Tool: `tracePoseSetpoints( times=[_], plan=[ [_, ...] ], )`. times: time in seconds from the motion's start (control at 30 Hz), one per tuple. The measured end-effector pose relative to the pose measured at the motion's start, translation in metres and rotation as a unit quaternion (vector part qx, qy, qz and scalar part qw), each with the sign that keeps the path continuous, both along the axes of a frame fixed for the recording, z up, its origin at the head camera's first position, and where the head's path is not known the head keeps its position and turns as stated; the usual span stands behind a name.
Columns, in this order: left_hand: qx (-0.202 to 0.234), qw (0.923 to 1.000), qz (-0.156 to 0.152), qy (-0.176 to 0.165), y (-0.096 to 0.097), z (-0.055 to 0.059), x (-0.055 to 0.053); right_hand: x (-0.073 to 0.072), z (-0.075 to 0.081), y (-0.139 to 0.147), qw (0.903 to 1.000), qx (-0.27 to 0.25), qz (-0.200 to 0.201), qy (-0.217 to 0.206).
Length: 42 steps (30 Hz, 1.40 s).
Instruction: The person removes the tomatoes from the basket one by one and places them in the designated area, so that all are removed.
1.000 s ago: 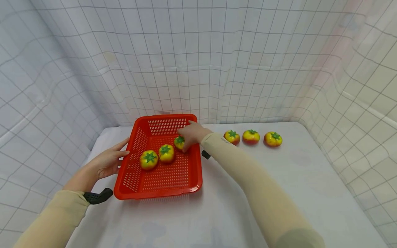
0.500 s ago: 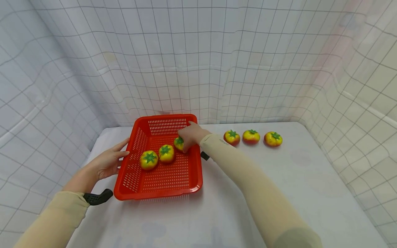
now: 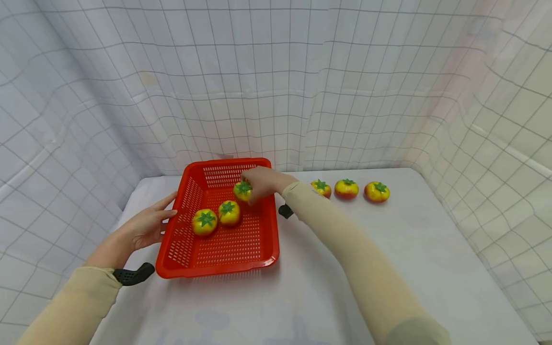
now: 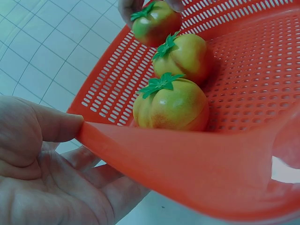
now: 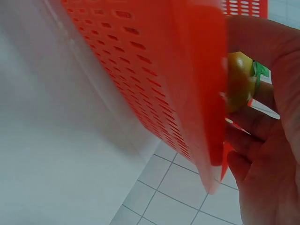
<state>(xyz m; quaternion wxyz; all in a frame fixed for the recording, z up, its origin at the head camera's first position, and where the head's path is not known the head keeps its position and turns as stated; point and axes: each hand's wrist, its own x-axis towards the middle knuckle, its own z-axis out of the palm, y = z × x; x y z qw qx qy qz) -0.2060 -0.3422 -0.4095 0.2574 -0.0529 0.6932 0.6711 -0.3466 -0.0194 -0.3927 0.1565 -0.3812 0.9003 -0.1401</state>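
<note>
- Right hand (image 3: pixel 262 184): thumb and fingers clamped on a yellow-red fruit (image 3: pixel 242 191) with green calyx, inside the basket towards its far right corner; floor contact cannot be determined.
- Left hand (image 3: pixel 148 227): grip clamped on the left rim of the red plastic basket (image 3: pixel 215 271), thumb on top, fingers outside.
- Basket: at the far left of the worktop (image 3: pixel 422 235), holding two further fruits (image 3: pixel 204 222), side by side.
- Three loose fruits (image 3: pixel 346 189): in a row near the worktop's far edge, right of the basket.
</note>
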Motion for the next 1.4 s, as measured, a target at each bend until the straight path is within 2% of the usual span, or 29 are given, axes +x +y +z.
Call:
tracePoseSetpoints(
  times=[0.23, 0.57, 1.13, 1.4],
  plan=[
    [0.002, 1.0, -0.002, 0.001, 0.002, 0.0, 0.001, 0.001, 0.014, 0.009, 0.9959, -0.076, -0.011, -0.046],
    [0.002, 1.0, 0.001, 0.006, -0.001, -0.003, -0.001, -0.005, 0.02, 0.023, 0.9776, -0.166, -0.023, -0.127],
    [-0.009, 0.9999, -0.001, 0.005, 0.0, -0.002, -0.002, 0.003, 0.026, 0.047, 0.9531, -0.225, -0.027, -0.201],
    [-0.01, 0.9999, -0.002, 0.008, -0.001, -0.004, -0.003, 0.008, 0.026, 0.062, 0.9512, -0.218, -0.031, -0.216]
  ],
)
